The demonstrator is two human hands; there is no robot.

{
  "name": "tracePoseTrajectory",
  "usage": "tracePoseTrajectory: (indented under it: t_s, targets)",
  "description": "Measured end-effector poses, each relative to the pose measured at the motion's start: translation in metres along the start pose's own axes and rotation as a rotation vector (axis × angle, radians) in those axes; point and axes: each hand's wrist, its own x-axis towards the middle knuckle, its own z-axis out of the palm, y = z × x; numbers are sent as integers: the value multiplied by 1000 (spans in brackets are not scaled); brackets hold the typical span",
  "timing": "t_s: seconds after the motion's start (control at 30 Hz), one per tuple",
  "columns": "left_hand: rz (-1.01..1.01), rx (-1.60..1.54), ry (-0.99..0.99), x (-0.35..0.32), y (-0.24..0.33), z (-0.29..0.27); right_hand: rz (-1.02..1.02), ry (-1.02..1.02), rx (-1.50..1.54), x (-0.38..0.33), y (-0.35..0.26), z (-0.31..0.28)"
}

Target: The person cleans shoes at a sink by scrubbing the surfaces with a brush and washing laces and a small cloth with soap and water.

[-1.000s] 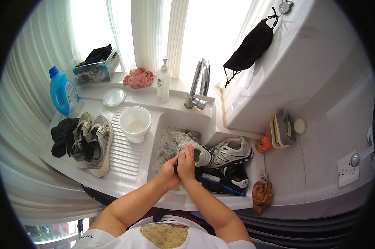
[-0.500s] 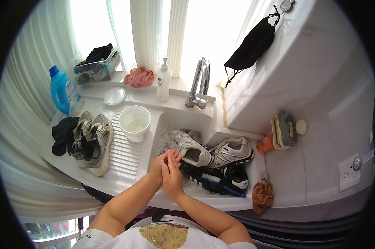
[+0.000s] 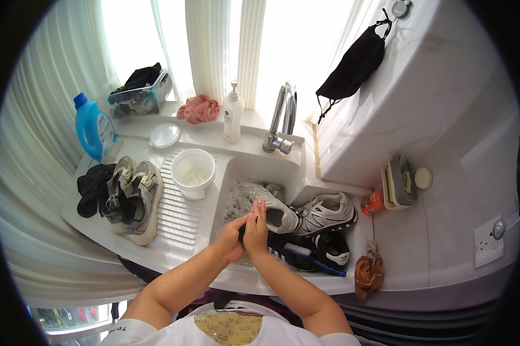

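Over the near left part of the sink, my left hand (image 3: 231, 240) and my right hand (image 3: 256, 235) press palm against palm. The right hand's fingers are stretched out. The left hand looks flat too, though its fingers are partly hidden behind the right. I see nothing held between them. Just beyond lie two grey-white sneakers, one (image 3: 274, 214) in the soapy sink (image 3: 232, 167) and one (image 3: 328, 212) to its right. Below them are a black shoe (image 3: 332, 247) and a blue-handled brush (image 3: 306, 254), close to my right hand.
On the left drainboard stand a white tub (image 3: 193, 173), a pair of grey sneakers (image 3: 142, 199), black cloth (image 3: 93, 187) and a blue detergent bottle (image 3: 93, 128). A pump bottle (image 3: 232, 115) and faucet (image 3: 280, 124) rise behind the sink. A brown cloth (image 3: 368, 274) sits at its right.
My hands have slid against each other: the right one's fingers now reach higher, and the left has dropped lower. The whole view has shifted slightly; the shoes stay put.
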Motion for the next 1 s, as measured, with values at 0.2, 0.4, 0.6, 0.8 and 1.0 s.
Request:
tracePoseTrajectory:
  t_s: [0.2, 0.4, 0.6, 0.8, 1.0]
  targets:
    - [41, 41, 103, 7, -5, -29, 65, -175, -30, -17, -23, 5]
    - [22, 6, 147, 1, 19, 3, -168, -82, 95, -31, -28, 11]
    - [30, 67, 10, -6, -4, -8, 174, -131, 38, 6, -28, -3]
    - [96, -101, 168, -7, 20, 4, -176, -132, -139, -39, -43, 3]
    - [-11, -12, 3, -9, -3, -6, -83, -19, -154, -3, -25, 0]
